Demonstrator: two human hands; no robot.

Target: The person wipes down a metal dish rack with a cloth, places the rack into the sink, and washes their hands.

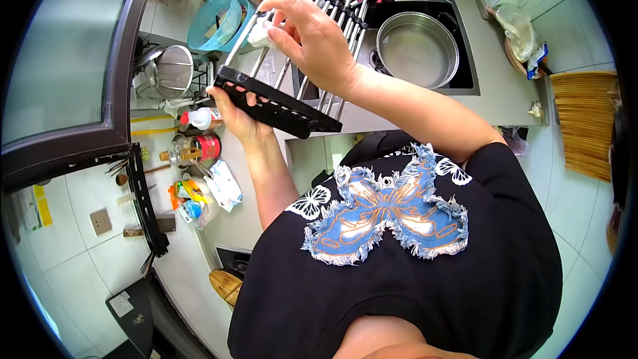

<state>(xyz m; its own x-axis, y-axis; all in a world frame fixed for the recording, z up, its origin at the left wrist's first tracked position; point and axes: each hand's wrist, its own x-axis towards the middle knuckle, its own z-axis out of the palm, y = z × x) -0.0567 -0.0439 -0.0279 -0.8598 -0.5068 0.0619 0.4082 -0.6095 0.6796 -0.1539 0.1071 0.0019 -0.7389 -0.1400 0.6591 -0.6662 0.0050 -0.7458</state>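
A rack [279, 104] with black plastic ends and metal rods is held tilted above the counter. My left hand [242, 119] is closed around its near black end from below, with fingertips showing through the openings. Over the rods, my right hand [309, 36] pinches a crumpled white tissue [259, 33] against one of them. The thumb and forefinger are bent around the tissue, and the other fingers are partly hidden. The rack's far end reaches toward the back of the counter.
A metal pot [417, 50] stands on the black cooktop [468, 73] to the right. Blue basins [216, 23], a strainer [174, 68], a red-labelled jar [206, 147] and a wipes pack [224, 185] line the left. An open window frame [119, 93] juts in from the left.
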